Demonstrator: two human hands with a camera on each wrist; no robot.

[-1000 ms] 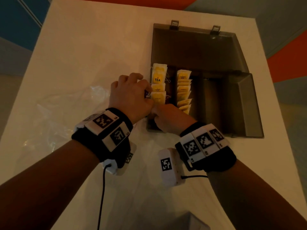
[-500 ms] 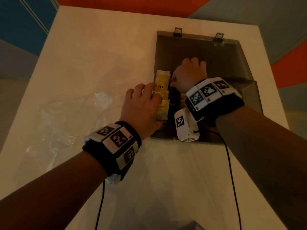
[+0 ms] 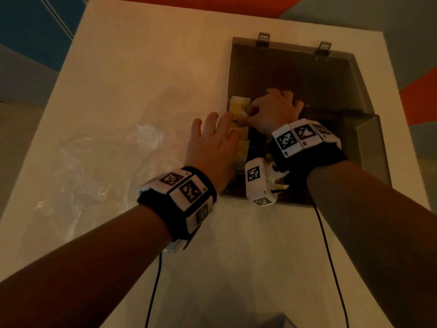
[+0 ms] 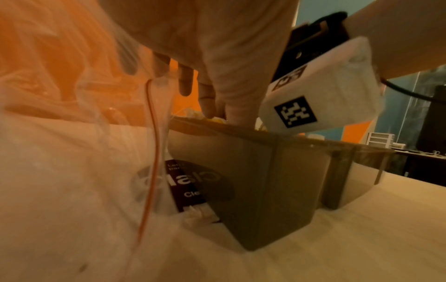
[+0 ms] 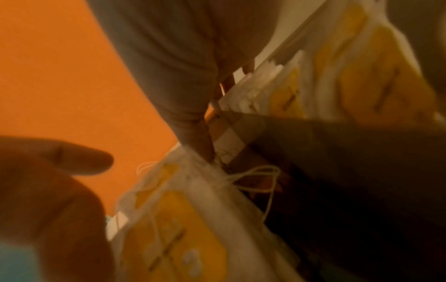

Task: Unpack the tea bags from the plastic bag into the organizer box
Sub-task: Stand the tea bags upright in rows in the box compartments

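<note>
Head view, "TE" on yellow tea bags (image 3: 237, 114), right hand (image 3: 272, 112) touching them

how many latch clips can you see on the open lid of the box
2. One latch clip sits on the far edge of the organizer box lid toward the left, the other latch clip on the same edge toward the right. None seem hidden.
</note>
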